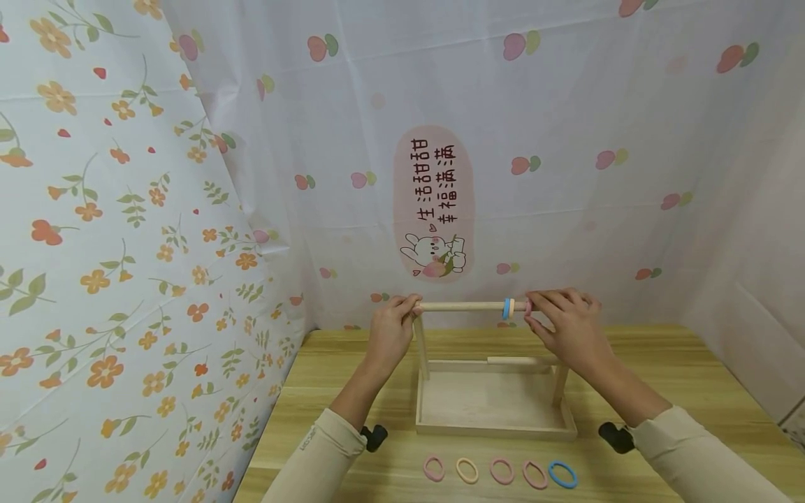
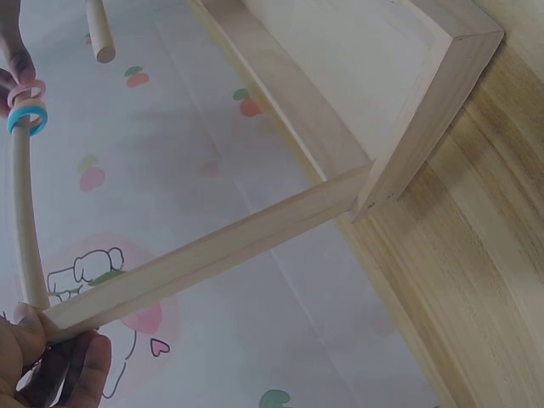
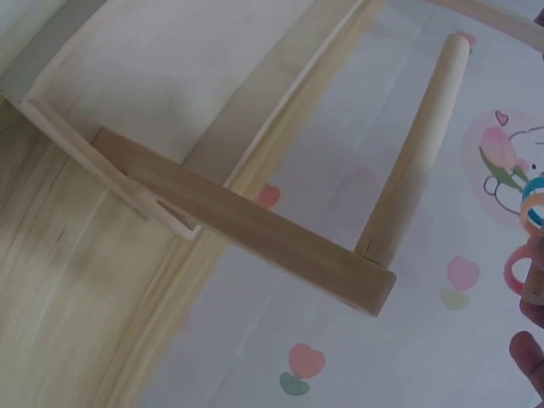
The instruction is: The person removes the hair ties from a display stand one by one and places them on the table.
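Observation:
A wooden stand has a tray base (image 1: 497, 429), a left upright (image 1: 422, 347) with a long upper rod (image 1: 462, 306), and a right upright (image 1: 560, 384) with a lower rod (image 3: 421, 140). My left hand (image 1: 391, 334) grips the top corner where the left upright meets the upper rod. A blue hair tie (image 1: 506, 309) and a yellow hair tie (image 1: 512, 308) encircle that rod towards its free right end. There, my right hand (image 1: 574, 330) pinches a pink hair tie (image 1: 528, 306) at the rod's end; the fingers partly hide it.
Several loose hair ties lie in a row before the tray, among them a yellow one (image 1: 467, 471) and a blue one (image 1: 562, 474). The wooden table (image 1: 654, 377) is backed by a patterned cloth (image 1: 352, 244). Black objects (image 1: 616, 438) show beside both forearms.

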Demonstrator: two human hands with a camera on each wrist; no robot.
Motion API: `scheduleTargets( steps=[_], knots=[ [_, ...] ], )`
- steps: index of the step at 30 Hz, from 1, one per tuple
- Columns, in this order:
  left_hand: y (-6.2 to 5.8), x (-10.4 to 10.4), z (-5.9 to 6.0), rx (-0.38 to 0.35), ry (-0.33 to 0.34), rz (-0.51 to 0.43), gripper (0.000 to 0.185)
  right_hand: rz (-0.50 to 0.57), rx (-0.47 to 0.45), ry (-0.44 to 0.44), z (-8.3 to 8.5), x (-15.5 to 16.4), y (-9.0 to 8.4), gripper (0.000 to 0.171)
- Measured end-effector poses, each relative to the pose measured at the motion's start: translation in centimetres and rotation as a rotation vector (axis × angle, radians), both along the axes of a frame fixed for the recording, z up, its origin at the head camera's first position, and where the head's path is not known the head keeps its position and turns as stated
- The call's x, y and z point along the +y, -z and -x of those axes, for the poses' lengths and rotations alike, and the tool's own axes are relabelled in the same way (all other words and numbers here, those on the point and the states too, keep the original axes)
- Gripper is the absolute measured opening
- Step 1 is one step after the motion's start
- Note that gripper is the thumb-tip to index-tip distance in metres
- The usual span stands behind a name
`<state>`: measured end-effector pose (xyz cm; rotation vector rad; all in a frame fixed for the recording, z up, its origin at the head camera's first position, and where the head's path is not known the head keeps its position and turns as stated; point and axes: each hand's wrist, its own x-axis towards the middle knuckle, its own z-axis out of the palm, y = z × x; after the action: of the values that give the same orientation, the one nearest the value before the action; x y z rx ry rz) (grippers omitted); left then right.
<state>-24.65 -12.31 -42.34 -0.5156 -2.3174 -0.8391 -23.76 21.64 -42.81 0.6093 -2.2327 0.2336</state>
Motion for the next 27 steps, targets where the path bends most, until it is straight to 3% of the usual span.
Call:
scheduleTargets(
  steps=[14, 27],
  knots=[
    [0.0, 0.0, -0.1, 0.005, 0.001, -0.005, 0.029, 0.029, 0.024, 0.002, -0.4, 1.3, 0.1, 0.052],
    [0.1, 0.0, -0.1, -0.003, -0.006, -0.008, 0.028, 0.052, 0.015, -0.06, -0.8, 1.7, 0.9, 0.041]
  ],
)
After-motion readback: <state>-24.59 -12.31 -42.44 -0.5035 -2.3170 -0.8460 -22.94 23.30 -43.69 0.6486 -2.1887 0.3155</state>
